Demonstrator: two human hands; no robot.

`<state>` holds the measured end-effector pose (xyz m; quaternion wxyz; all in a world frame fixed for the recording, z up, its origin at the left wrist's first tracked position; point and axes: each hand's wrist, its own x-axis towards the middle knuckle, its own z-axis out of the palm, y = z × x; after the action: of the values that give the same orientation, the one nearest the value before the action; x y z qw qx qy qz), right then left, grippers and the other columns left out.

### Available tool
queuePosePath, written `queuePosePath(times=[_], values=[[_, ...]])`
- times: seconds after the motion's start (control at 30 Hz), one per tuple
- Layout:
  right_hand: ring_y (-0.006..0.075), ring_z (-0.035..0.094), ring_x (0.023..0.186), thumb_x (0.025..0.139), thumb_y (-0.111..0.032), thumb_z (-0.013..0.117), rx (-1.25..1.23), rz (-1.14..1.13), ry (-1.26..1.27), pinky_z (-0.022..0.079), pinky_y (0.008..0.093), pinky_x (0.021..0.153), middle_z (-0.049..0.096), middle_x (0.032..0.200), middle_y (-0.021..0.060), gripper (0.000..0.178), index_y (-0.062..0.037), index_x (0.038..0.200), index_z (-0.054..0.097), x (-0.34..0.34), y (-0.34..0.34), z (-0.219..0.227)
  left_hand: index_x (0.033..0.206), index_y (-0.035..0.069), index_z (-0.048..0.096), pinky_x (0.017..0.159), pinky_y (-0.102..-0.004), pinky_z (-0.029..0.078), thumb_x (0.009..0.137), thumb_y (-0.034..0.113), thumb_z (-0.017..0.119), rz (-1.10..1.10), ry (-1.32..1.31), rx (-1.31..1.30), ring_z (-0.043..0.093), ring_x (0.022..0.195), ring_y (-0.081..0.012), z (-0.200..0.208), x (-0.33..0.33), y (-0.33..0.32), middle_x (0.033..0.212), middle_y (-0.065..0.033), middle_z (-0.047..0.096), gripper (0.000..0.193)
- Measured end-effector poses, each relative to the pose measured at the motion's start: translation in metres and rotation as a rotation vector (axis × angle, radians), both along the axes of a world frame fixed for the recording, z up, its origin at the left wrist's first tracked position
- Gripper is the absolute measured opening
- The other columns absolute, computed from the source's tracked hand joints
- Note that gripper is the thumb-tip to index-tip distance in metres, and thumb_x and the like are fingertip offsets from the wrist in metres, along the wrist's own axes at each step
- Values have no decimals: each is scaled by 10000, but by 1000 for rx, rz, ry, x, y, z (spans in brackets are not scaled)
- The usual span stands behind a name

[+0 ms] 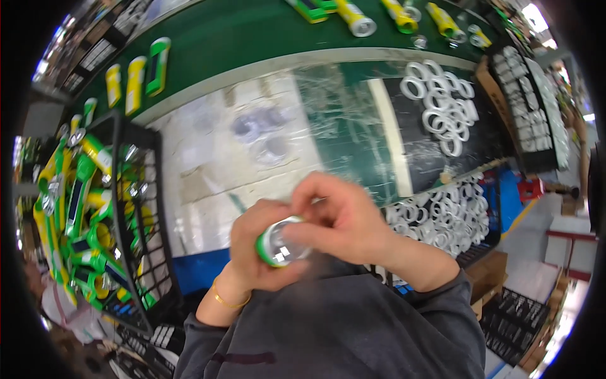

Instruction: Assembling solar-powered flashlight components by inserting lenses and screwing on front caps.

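Close to my body, my left hand (247,243) is wrapped round a green flashlight (262,252), its clear, shiny round end tilted up toward me. My right hand (344,218) bends over that end, thumb laid across the clear face and fingers curled in. Whether a small part sits under the right fingers is hidden. Past my hands, several clear lens discs (273,150) lie on a plastic-covered part of the bench (208,189). White rings (435,117) are spread on a black mat at the right.
At left, a black crate (165,265) is heaped with green and yellow flashlights (79,196). More loose white rings (442,218) fill a bin below the bench's right edge. Along the far side runs a green belt (233,41) carrying flashlights. A tray of white parts (521,95) stands far right.
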<state>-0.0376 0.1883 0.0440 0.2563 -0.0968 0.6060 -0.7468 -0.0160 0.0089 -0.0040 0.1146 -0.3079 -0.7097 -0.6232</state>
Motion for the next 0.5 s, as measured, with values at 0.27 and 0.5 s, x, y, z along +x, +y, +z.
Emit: queuePosePath(times=[0.27,0.5], values=[[246,601,869,741,-205,742,1305,-559,942,486,345,750,616,997,119,374,-56,1070,647,-136,168,-59,1186,-19,438,642,-323,485,726,214,723,-62,-65,143,586,800,-275,-7,1,-7,896,-187,578,589],[195,551,688,779,-170,710,1354,-287,803,449,311,626,588,871,69,208,-35,906,615,-150,184,-67,1209,-11,397,621,-297,481,770,272,724,-80,-99,182,588,781,-235,-9,-1,-12,937,-213,546,616]])
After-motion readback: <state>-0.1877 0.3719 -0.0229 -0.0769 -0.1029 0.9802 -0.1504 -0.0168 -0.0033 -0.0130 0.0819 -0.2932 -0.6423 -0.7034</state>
